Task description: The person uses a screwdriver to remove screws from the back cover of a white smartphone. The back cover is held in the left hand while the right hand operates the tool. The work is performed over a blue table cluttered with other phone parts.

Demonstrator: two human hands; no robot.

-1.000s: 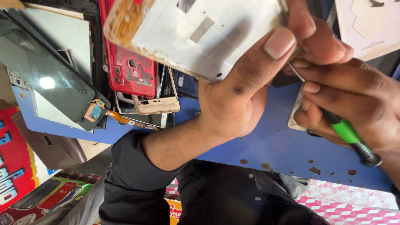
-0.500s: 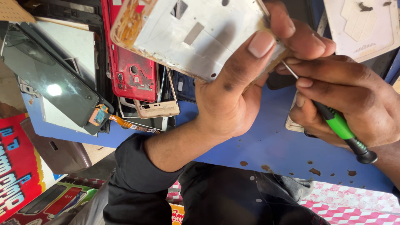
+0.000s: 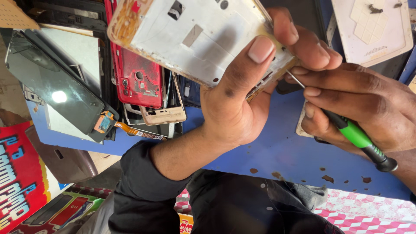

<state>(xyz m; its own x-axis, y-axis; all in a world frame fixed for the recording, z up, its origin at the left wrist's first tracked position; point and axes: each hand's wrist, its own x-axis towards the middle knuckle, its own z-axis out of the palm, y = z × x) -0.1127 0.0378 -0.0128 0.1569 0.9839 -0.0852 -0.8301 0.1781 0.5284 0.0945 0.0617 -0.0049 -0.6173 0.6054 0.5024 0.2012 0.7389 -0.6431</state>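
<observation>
My left hand (image 3: 242,99) holds up a white phone frame (image 3: 190,39) with a gold rim, thumb pressed on its face and fingers wrapped behind its lower edge. In my right hand (image 3: 359,104) is a small screwdriver (image 3: 355,135) with a green and black handle. Its thin metal tip touches the lower right edge of the frame, just beside my left fingers. Both hands hover above a blue table (image 3: 281,151).
A dark phone screen panel (image 3: 52,86) with an orange flex cable lies at the left. Beside it are a red phone frame (image 3: 136,78) and a gold frame (image 3: 167,115). A white board (image 3: 372,30) rests at the top right. Colourful printed packaging (image 3: 17,173) sits lower left.
The white phone frame has tilted and shifted slightly left in my left hand. My right hand has kept the screwdriver tip at the frame's edge.
</observation>
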